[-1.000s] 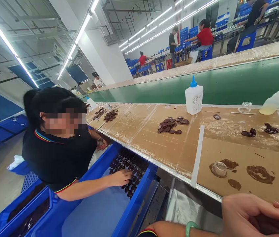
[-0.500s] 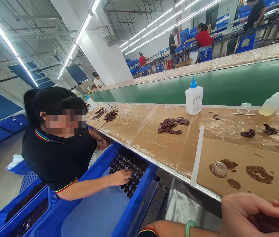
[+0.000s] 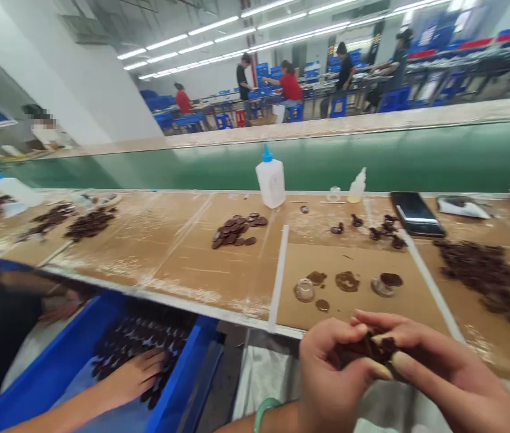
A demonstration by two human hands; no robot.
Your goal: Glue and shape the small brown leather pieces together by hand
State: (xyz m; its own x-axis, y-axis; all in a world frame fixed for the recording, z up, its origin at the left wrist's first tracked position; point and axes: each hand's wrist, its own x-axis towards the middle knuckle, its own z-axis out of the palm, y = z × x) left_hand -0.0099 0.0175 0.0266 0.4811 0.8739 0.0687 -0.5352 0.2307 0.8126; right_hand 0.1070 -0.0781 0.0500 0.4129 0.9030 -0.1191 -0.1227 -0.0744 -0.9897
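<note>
Between my fingertips is a small dark brown piece (image 3: pixel 387 346), glossy and partly covered by the fingers. My left hand (image 3: pixel 329 367), with a green bangle at the wrist, pinches it from one side. From the other side my right hand (image 3: pixel 451 367) grips it with thumb and fingers. Both hands are over the table's front edge. Just beyond them, a small transparent cup (image 3: pixel 304 290) sits on brown-stained cardboard (image 3: pixel 349 313). To its right is a small container with dark brown content (image 3: pixel 389 282). Curled dark brown scraps (image 3: pixel 385 228) lie farther back.
Dark oval discs (image 3: pixel 234 230) are piled left of centre, and a larger brown heap (image 3: pixel 485 276) lies at right. A blue-capped bottle (image 3: pixel 271 180), dropper bottle (image 3: pixel 358 186) and phone (image 3: pixel 417 213) stand along the back. A co-worker's hand (image 3: pixel 135 376) reaches into a blue crate (image 3: pixel 183 367).
The view has swung right, bringing both my hands, the phone and the right-hand heap into sight. My hands now show together around the brown piece. The co-worker's hand stays at the crate.
</note>
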